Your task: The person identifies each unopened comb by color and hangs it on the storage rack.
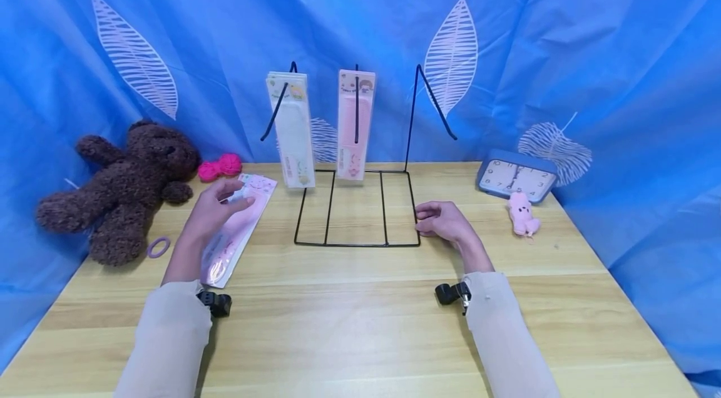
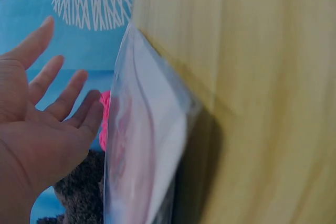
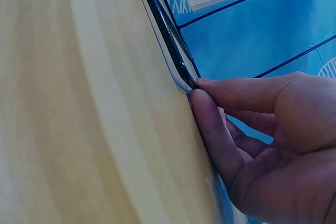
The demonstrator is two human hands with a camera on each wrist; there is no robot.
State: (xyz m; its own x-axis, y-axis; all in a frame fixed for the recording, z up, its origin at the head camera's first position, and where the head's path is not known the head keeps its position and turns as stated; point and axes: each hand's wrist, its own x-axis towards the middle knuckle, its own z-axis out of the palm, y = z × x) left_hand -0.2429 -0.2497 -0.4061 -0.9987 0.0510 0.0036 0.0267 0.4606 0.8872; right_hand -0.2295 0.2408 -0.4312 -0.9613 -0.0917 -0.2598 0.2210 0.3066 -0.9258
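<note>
Left of centre on the table (image 1: 360, 323), the pink packaged comb (image 1: 233, 232) is touched by the left hand (image 1: 216, 207), fingers spread straight. The wire rack (image 1: 357, 210) base's right edge is pressed by the right hand (image 1: 442, 221), fingers curled.

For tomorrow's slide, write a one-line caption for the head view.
Left hand rests on a pink packaged comb; right hand touches the black wire rack.
</note>
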